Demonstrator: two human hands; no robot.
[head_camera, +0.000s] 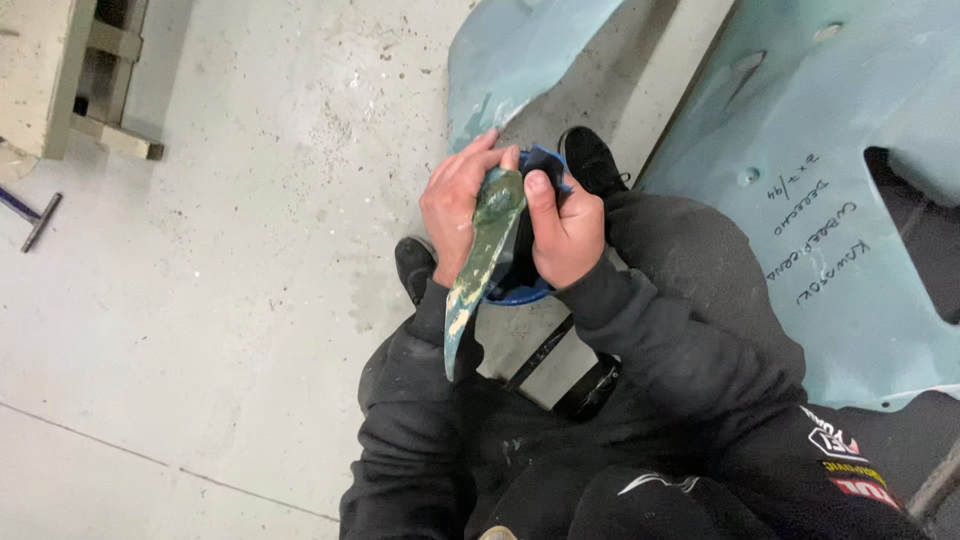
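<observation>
Both hands close on one narrow, curved, blade-shaped panel piece (478, 268), its surface mottled green, yellow and grey as if sanded through several coats. Left hand (456, 205) wraps the outer side of the upper end, fingers curled over the top edge; right hand (562, 232) presses from the other side, thumb laid flat along the face, and also bunches a blue pad or cloth (545, 160) behind the piece. Cannot tell whether that blue material is abrasive or plain rag. Long axis of the piece runs from the hands near its wide upper end down toward the body, tapering to a point over the lap; both hands sit at the far end, the tip free and unsupported. A blue rounded rim (518, 294), possibly a tub, shows just below the right hand, mostly hidden. Person is crouched or seated, black sleeves, black shoes (592, 158) on pale concrete floor (220, 250). Large pale teal moulded panels (800, 130) lie to the right and ahead, one bearing handwriting. Dark-handled tool (40, 222) lies well apart at left, near a wooden bench leg (110, 138).
</observation>
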